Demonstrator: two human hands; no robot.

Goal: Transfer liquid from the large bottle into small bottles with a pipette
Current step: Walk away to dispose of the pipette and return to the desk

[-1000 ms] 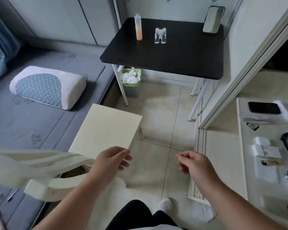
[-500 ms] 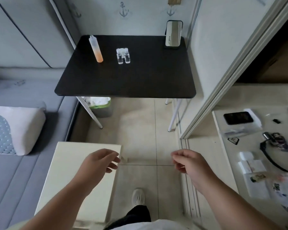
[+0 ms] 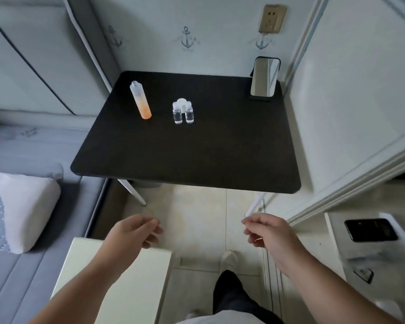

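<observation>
large bottle [image 3: 140, 100]: upright on the black surface [image 3: 197, 155], orange liquid low down
small bottles [image 3: 182, 112]: just beside it
left hand [image 3: 136, 232]: grip loose, empty
right hand [image 3: 269, 232]: same, fingers curled, nothing held

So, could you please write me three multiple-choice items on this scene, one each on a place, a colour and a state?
1. Where does the large bottle stand?
A. On the floor
B. On the black table, left of the small bottles
C. Beside the mirror

2. What colour is its liquid?
A. Blue
B. Green
C. Orange

3. What do the left hand and right hand hold?
A. Nothing
B. A bottle each
C. The mirror

Answers: 1 B, it stands on the tabletop; 2 C, its lower part is orange; 3 A, both hover empty short of the table.
</observation>
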